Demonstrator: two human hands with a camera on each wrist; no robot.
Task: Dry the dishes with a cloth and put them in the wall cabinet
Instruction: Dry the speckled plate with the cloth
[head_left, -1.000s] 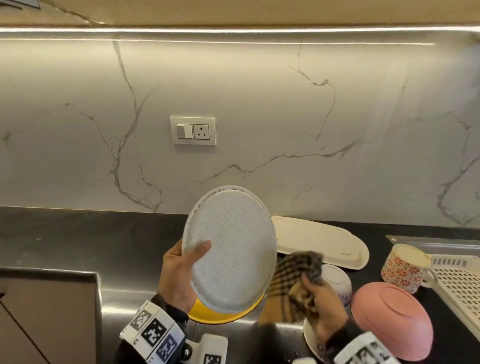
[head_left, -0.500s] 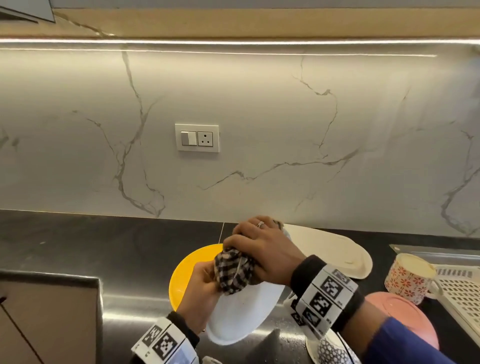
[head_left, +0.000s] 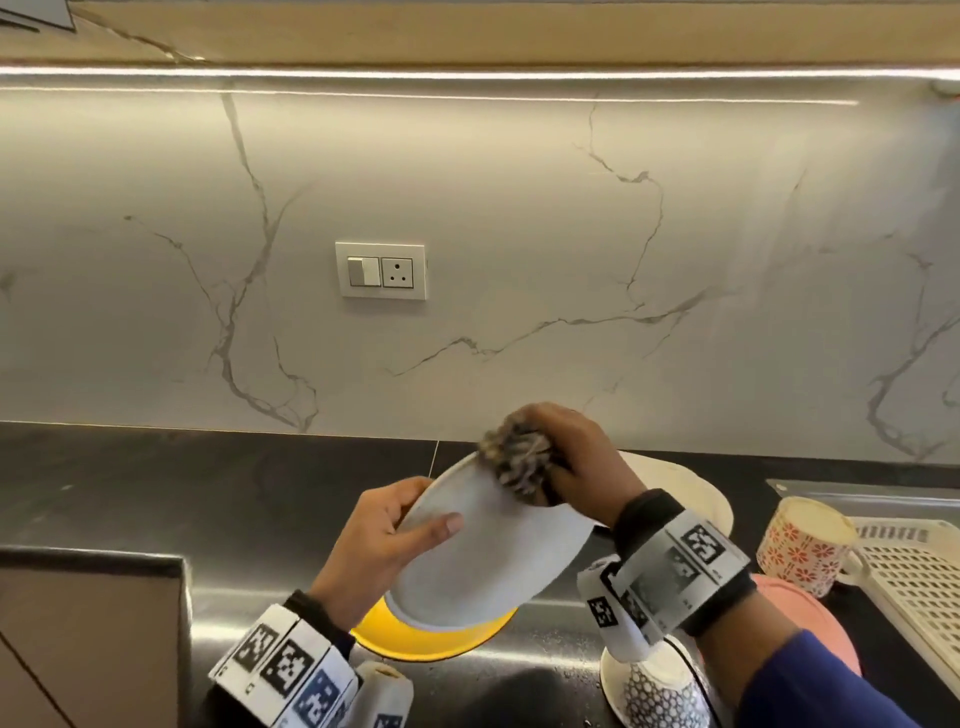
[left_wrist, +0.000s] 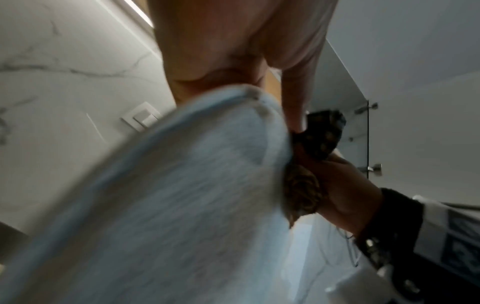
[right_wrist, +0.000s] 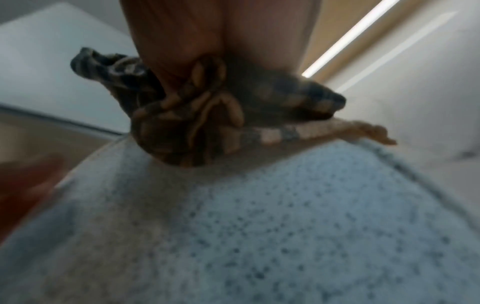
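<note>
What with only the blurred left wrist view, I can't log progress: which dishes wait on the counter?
Observer: A yellow plate lies on the counter, under the held plate.
Operator: Anything to the right?
Observer: A floral mug, a pink bowl and a white oval platter.
Operator: Which face is being wiped?
Observer: The speckled one; the right hand presses the bunched cloth on it near the far rim.

I see a pale grey speckled plate (head_left: 488, 551), a brown-and-cream checked cloth (head_left: 517, 460), a yellow dish (head_left: 441, 636) beneath, a pink bowl (head_left: 810, 623), a cream mug (head_left: 802, 551) with red flowers, a black counter (head_left: 208, 493) and white marble wall (head_left: 519, 208) with grey veins.
</note>
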